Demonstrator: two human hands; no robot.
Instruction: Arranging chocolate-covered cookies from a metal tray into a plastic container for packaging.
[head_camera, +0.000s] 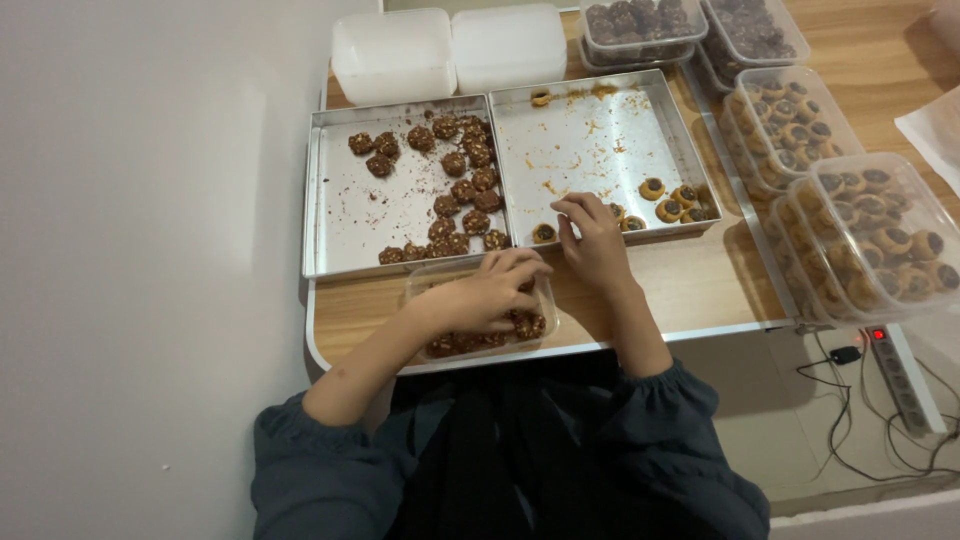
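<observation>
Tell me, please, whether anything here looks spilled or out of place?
Only crumbs: the right tray is smeared with brown bits along its top edge, and the left tray has loose crumbs around its cookies. Nothing looks tipped or broken.

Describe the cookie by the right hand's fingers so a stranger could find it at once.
Start at the two metal trays on the wooden table and take the right tray, the one mostly bare and crumb-strewn. Along its near edge, just left of the right hand, sits a single cookie. It is pale with a dark centre and lies apart from the others clustered right of the hand.
</observation>
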